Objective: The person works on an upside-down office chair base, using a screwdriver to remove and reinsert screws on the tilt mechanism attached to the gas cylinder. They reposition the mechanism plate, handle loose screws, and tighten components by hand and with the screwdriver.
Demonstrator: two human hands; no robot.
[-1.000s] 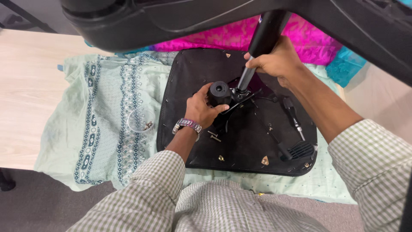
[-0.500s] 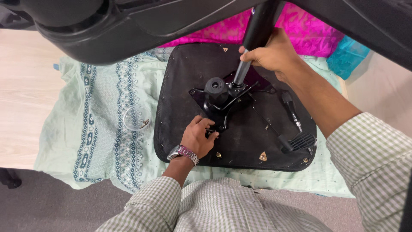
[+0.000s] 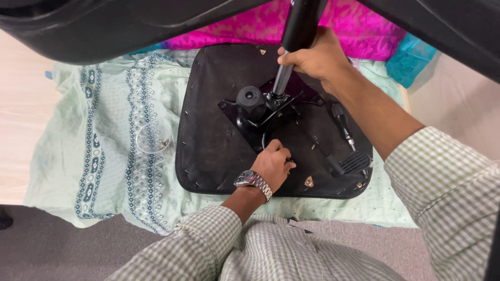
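— Black seat base point(image 3: 219, 140) lies upside down on the pale green cloth point(image 3: 104, 140)?
— Yes. Right hand point(image 3: 317, 60) grips the gas cylinder point(image 3: 284, 78) at its centre; left hand point(image 3: 273, 166) curls, closed, on the mechanism plate's point(image 3: 250, 130) near edge.

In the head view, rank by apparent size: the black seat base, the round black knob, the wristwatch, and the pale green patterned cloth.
1. Pale green patterned cloth
2. Black seat base
3. Round black knob
4. Wristwatch, which looks close in size to the knob, so the last two are uncertain.
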